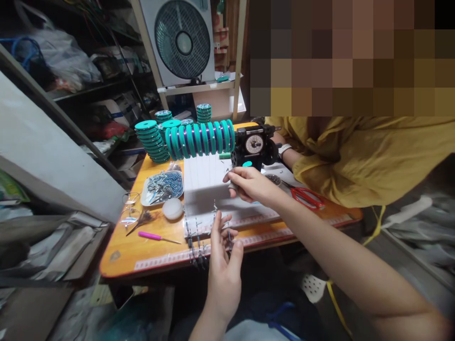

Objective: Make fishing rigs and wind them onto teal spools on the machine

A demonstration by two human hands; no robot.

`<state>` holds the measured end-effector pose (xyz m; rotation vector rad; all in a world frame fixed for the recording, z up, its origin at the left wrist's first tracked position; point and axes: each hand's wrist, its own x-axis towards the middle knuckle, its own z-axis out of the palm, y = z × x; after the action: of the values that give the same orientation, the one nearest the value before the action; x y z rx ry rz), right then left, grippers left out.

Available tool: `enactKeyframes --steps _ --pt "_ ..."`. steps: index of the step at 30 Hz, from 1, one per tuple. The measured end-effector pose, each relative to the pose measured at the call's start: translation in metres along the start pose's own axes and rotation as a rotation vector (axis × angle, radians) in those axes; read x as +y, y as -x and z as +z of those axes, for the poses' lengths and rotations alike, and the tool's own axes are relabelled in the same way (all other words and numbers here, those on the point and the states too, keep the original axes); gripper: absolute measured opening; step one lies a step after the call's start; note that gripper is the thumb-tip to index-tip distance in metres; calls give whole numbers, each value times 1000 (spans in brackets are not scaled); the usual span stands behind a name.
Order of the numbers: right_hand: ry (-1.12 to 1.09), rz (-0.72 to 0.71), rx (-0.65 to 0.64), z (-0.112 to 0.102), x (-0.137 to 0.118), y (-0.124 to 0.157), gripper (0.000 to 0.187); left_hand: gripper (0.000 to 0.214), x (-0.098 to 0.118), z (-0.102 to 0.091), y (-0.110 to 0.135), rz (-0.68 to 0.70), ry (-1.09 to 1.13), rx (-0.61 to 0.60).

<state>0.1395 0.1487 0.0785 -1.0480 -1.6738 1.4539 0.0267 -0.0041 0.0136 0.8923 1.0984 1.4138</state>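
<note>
My left hand (225,265) is raised at the table's front edge, fingers stretched and apart. Beside and behind its fingers hang thin threads strung with small dark and pale beads (192,237). The threads run up to a row of green spools (199,138) wound with purple thread, set on a black winding device (254,144). Above and to the right, my right hand (249,183) is closed in a pinch under the device. Something tiny shows at its fingertips, too small to name. A greyish covering or object sits by one of its fingers.
On the orange table (117,251) are a tray of small blue and silver pieces (163,186), a round white container (173,209), a purple-handled tool (152,236), dark scissors (137,221) and red-handled scissors (308,198). Green spools (151,142) stand stacked behind. A person in a yellow top (337,161) is at right.
</note>
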Motion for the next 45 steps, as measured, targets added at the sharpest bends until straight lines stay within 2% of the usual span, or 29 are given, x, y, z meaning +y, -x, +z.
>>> enactKeyframes --steps 3,7,10,13,15,17,20,23,27,29,32,39,45 --pt "-67 -5 -18 -8 -12 22 20 62 -6 1 1 -1 -20 8" --pt "-196 46 -108 -16 -23 48 25 62 -8 0 6 15 -79 -41" --pt "-295 130 -219 -18 -28 61 27 58 -1 3 10 127 -179 -21" --pt "-391 164 -349 -13 -27 68 27 39 10 9 7 273 -212 39" --pt "-408 179 -429 -8 -24 72 28 32 15 12 3 260 -149 25" --pt "-375 198 -471 -2 -21 75 32 31 16 11 0 178 -49 -61" --pt "-291 223 -471 2 -16 76 41 36 14 9 0 56 55 -234" --pt "-277 232 -458 -1 -8 70 43 34 12 8 4 -37 166 -277" --pt "-517 220 -412 -8 0 52 38 33 12 11 6 -124 272 -327" --pt "-676 243 -458 -10 1 46 39 33 11 13 5 -149 297 -356" --pt "-761 242 -487 -7 1 42 41 32 6 15 2 -158 330 -359" --pt "-824 281 -215 8 1 46 36 34 -5 11 5 -258 483 -392" --pt "-826 279 -167 6 4 46 37 36 -4 1 21 -438 541 -427"
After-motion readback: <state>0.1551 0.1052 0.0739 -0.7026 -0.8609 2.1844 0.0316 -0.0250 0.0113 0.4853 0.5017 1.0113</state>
